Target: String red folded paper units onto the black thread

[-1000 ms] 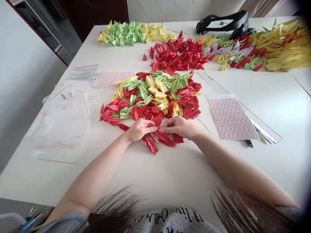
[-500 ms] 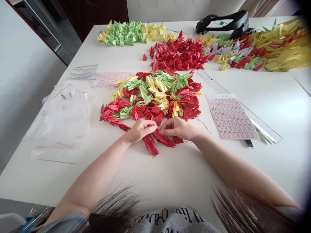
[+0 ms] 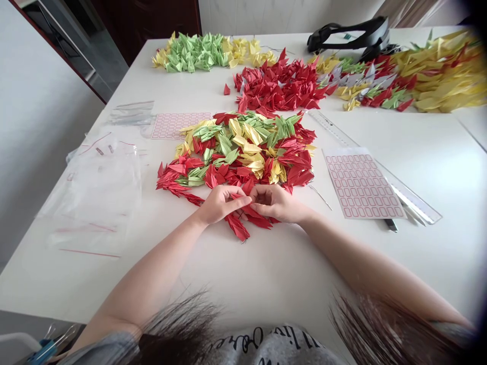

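Note:
My left hand (image 3: 219, 204) and my right hand (image 3: 278, 203) meet at the near edge of a mixed pile of red, green and yellow folded paper cranes (image 3: 243, 149). Both hands pinch a small bunch of red paper cranes (image 3: 243, 220) lying on the white table (image 3: 266, 263). The fingertips of the two hands almost touch above the bunch. Some red cranes stick out below the left hand toward me.
Clear zip bags (image 3: 97, 192) lie to the left. Label sticker sheets (image 3: 359, 185) (image 3: 173, 124), a clear ruler (image 3: 380, 170) and a pen sit near the pile. Further back are a red crane heap (image 3: 281, 83), a green and yellow heap (image 3: 201, 50), a mixed heap (image 3: 426, 71) and a black headset (image 3: 353, 33).
My right hand has slid a little left toward my left hand, closing the gap over the red cranes. The bunch shifted slightly under the fingers.

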Motion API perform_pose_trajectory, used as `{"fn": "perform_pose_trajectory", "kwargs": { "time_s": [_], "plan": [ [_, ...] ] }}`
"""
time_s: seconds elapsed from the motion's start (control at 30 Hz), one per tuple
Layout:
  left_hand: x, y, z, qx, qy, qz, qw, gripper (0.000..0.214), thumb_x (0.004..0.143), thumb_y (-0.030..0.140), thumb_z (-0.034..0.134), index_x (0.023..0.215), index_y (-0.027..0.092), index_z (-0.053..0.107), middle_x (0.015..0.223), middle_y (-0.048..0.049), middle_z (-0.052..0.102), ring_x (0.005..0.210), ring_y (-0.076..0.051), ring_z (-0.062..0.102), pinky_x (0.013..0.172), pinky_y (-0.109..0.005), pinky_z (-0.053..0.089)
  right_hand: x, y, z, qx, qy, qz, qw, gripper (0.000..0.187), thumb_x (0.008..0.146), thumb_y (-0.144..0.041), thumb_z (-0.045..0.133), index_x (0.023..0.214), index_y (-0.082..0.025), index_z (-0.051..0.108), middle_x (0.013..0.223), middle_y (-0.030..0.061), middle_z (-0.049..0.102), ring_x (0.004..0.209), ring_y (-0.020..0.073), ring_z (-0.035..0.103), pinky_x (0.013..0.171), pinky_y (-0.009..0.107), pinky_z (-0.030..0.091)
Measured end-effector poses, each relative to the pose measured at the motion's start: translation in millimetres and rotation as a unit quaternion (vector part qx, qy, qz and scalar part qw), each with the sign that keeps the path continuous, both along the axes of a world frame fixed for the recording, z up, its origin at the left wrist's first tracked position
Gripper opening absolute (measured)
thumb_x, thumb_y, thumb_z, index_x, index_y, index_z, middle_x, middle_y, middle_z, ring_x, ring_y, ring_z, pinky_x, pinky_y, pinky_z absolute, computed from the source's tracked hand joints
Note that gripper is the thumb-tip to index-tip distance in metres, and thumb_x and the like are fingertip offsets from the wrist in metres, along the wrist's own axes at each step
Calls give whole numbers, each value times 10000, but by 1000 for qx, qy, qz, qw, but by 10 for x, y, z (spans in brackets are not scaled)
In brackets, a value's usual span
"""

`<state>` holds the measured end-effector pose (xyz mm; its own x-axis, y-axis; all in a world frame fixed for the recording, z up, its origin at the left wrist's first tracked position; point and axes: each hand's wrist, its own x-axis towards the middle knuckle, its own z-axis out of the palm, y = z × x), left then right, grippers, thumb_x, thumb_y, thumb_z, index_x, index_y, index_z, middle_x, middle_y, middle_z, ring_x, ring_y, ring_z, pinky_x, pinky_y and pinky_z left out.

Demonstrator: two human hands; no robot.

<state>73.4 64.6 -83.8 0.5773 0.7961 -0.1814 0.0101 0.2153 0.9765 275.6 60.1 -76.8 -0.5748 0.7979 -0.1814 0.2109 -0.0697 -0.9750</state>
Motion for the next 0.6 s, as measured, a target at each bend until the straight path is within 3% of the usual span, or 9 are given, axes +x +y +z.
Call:
{"fn": "perform_pose_trajectory", "kwargs": {
  "time_s": [0.13, 0.3, 0.47, 0.6],
  "plan": [
    [37, -26, -10, 45, -4, 66, 997, 310, 779, 437, 724, 768, 133, 664, 685, -36, 689, 603, -184, 699, 589, -268, 583, -56, -45, 30, 19, 34, -63, 997, 337, 780, -446, 686, 772, -158, 512, 675, -5, 515, 571, 84, 420, 503, 215, 340],
    [59, -46, 32, 59, -38, 127, 989, 327, 754, 462, 739, 760, 142, 671, 706, -17, 680, 657, -180, 698, 665, -303, 611, -78, -73, 57, 34, 8, -107, 994, 419, 799, -557, 652, 798, -147, 567, 693, 18, 536, 587, 100, 431, 505, 228, 342],
    [36, -30, 1, 72, -19, 134, 988, 328, 793, 474, 675, 763, 148, 666, 729, -22, 682, 683, -179, 678, 632, -287, 583, -83, -89, 52, 80, 5, -169, 982, 450, 797, -590, 644, 760, -145, 581, 659, 18, 525, 564, 96, 407, 491, 233, 330],
    [-4, -11, -48, 102, 24, 125, 987, 407, 876, 506, 550, 685, 154, 623, 672, -33, 658, 716, -187, 664, 655, -283, 568, -70, -81, 64, 94, -3, -166, 982, 481, 788, -627, 632, 732, -153, 570, 644, 19, 520, 570, 104, 424, 498, 237, 342]
  ]
}}
